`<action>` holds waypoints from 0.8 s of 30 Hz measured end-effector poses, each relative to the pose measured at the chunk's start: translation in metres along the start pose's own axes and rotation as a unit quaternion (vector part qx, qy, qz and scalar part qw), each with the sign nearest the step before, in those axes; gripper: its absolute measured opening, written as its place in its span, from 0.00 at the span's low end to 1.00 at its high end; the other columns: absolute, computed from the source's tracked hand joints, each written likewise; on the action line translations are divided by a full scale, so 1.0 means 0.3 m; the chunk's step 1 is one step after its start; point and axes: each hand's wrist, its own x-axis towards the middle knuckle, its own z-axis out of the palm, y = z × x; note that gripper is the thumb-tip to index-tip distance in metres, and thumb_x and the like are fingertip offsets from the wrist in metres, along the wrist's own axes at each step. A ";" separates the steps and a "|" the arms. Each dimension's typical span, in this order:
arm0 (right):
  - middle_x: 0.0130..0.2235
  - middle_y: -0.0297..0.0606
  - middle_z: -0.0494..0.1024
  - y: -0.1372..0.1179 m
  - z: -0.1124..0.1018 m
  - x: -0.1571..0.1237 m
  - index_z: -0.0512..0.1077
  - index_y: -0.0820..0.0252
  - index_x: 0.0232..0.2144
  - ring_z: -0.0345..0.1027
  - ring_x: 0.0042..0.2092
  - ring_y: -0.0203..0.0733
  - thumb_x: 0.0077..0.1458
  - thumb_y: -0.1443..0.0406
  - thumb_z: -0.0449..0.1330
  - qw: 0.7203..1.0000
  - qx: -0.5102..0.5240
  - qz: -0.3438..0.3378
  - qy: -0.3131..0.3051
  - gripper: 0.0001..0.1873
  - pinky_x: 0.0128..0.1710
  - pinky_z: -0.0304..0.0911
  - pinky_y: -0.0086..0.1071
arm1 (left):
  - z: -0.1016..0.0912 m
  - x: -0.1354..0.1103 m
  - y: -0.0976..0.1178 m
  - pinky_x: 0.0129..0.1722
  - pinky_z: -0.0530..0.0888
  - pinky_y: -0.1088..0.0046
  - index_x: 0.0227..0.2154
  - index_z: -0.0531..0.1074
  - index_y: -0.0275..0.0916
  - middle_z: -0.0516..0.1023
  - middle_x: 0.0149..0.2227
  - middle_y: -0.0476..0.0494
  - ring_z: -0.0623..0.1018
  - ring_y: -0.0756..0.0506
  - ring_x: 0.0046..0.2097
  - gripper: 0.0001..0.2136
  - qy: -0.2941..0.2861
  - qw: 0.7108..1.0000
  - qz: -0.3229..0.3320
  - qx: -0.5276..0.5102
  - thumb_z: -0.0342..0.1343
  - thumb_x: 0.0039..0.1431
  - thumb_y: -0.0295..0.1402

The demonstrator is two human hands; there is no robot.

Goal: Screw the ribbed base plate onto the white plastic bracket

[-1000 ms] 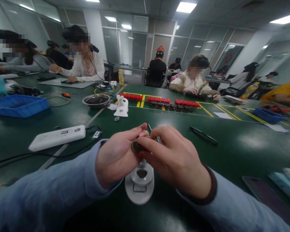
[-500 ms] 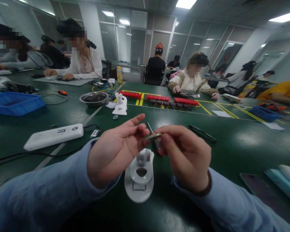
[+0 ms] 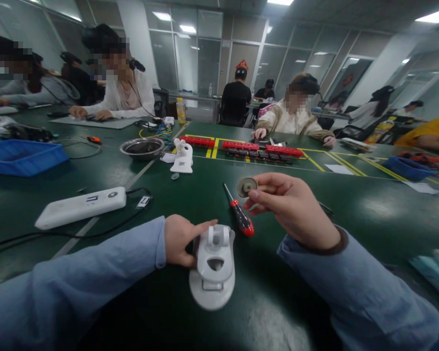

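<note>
A white plastic stand (image 3: 215,263) with a rounded base, a wire loop and an upright two-lug bracket sits on the green table in front of me. My left hand (image 3: 181,240) grips its left side, with the thumb at the near edge and a finger reaching along the far side; some fingers are hidden behind it. Held up over the table, a small round greyish disc (image 3: 247,187) with a raised centre is pinched between thumb and fingers of my right hand (image 3: 289,202). Between the hands lies a screwdriver (image 3: 241,218) with a red and black handle.
A second white plastic part (image 3: 183,157) stands farther off, beside a metal bowl (image 3: 142,147). On the left are a white power bank (image 3: 82,207) with a cable and a blue tray (image 3: 24,158). Red toy train cars (image 3: 241,146) line the middle. Co-workers sit across the table.
My left hand has left the disc and come down to the white stand. My right hand has moved right and away, turning the disc's face towards me. The screwdriver is now uncovered.
</note>
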 end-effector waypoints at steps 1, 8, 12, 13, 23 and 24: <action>0.27 0.35 0.74 -0.009 -0.008 0.001 0.70 0.64 0.29 0.70 0.27 0.34 0.44 0.65 0.63 1.000 -0.023 0.014 -0.016 0.09 0.22 0.67 0.23 | -0.006 0.006 0.020 0.29 0.64 0.71 0.52 0.60 0.38 0.73 0.24 0.46 0.70 0.46 0.25 0.33 -0.017 0.999 0.007 0.033 0.54 0.41 0.48; 0.23 0.33 0.71 -0.064 -0.032 0.005 0.71 0.63 0.26 0.65 0.22 0.32 0.50 0.64 0.56 0.961 -0.238 0.086 -0.113 0.07 0.20 0.64 0.24 | -0.106 0.065 0.097 0.29 0.65 0.72 0.24 0.73 0.36 0.73 0.25 0.42 0.71 0.47 0.27 0.22 -0.048 0.984 -0.169 -0.002 0.36 0.56 0.42; 0.21 0.32 0.71 -0.013 -0.001 0.017 0.73 0.64 0.25 0.63 0.22 0.31 0.49 0.67 0.57 0.901 -0.398 0.080 -0.154 0.06 0.20 0.59 0.22 | -0.123 0.070 0.111 0.31 0.66 0.74 0.28 0.74 0.37 0.76 0.30 0.44 0.73 0.46 0.31 0.18 -0.041 0.979 -0.169 -0.103 0.43 0.52 0.44; 0.21 0.31 0.71 0.003 0.009 0.018 0.74 0.64 0.25 0.63 0.22 0.30 0.49 0.68 0.58 0.891 -0.418 0.067 -0.161 0.05 0.21 0.58 0.22 | -0.123 0.066 0.115 0.30 0.66 0.74 0.28 0.74 0.37 0.76 0.30 0.44 0.73 0.46 0.31 0.18 -0.039 0.977 -0.176 -0.115 0.44 0.51 0.44; 0.21 0.32 0.70 0.039 0.105 -0.040 0.71 0.64 0.21 0.61 0.23 0.29 0.46 0.71 0.60 0.833 -0.532 -0.030 -0.147 0.04 0.24 0.52 0.23 | -0.102 0.010 0.183 0.25 0.63 0.78 0.25 0.73 0.38 0.71 0.20 0.50 0.70 0.49 0.25 0.15 0.001 0.974 -0.209 -0.081 0.49 0.47 0.44; 0.22 0.33 0.71 0.036 0.114 -0.048 0.71 0.64 0.22 0.61 0.24 0.30 0.47 0.71 0.60 0.822 -0.549 -0.032 -0.145 0.04 0.24 0.52 0.24 | -0.105 0.008 0.191 0.24 0.62 0.78 0.25 0.73 0.38 0.71 0.21 0.50 0.70 0.49 0.26 0.14 -0.002 0.976 -0.208 -0.070 0.48 0.48 0.42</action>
